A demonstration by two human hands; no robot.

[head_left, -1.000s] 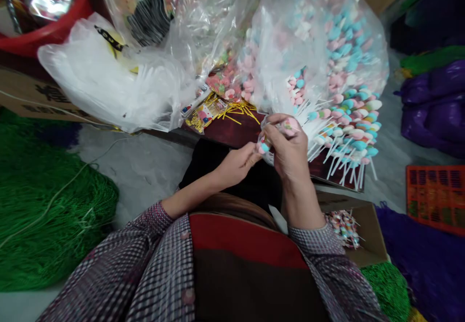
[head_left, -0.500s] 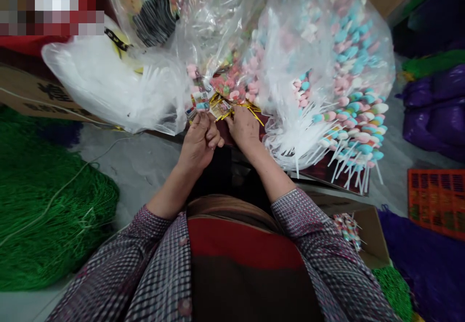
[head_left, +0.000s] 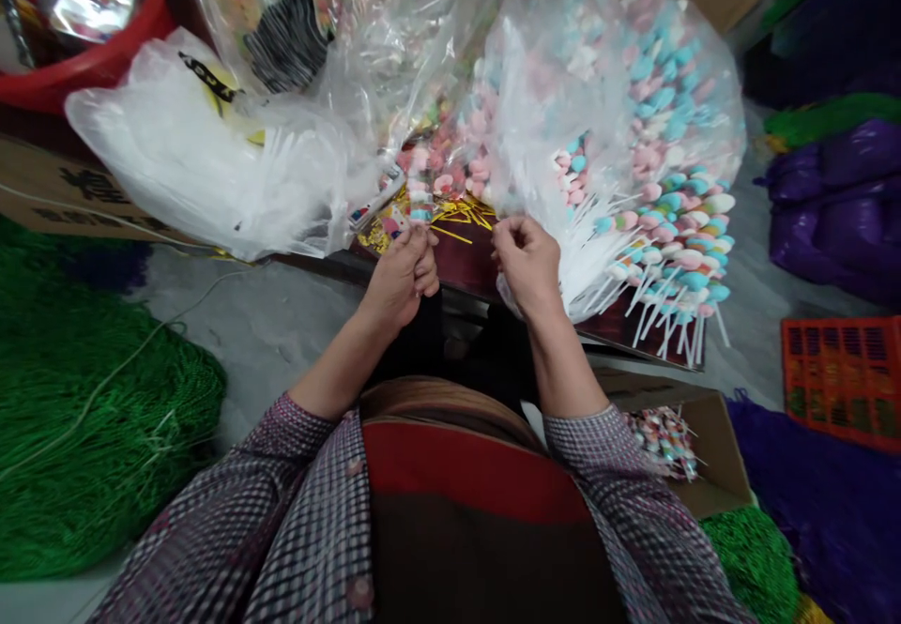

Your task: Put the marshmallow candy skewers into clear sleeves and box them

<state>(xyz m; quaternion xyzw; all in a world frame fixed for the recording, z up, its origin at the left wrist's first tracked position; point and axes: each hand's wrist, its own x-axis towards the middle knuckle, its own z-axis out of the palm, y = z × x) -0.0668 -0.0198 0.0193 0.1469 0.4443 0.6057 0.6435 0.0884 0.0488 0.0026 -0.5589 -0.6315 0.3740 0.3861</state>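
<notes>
My left hand point(head_left: 404, 272) is closed around the lower end of a candy skewer point(head_left: 420, 190) in clear wrap, its pink, white and blue pieces standing up above my fingers. To its right, my right hand point(head_left: 527, 263) is pinched, and whatever may be between the fingertips is too small to make out. Gold twist ties point(head_left: 465, 214) lie loose on the dark red table point(head_left: 457, 253) between and beyond my hands. By my right hand, a bundle of unwrapped candy skewers point(head_left: 686, 239) on white sticks lies at the table's right end.
Left of my hands lies a clear bag of white sticks point(head_left: 232, 164). Big clear bags of candy point(head_left: 676, 70) stand behind. A red basin point(head_left: 133, 52) is at far left. An open carton point(head_left: 718, 455) with wrapped skewers sits low right; green string point(head_left: 105, 399) piles left.
My right hand has moved right, away from the twist ties and my left hand, fingers now pinched. The skewer in my left hand now stands more upright. The view has shifted slightly.
</notes>
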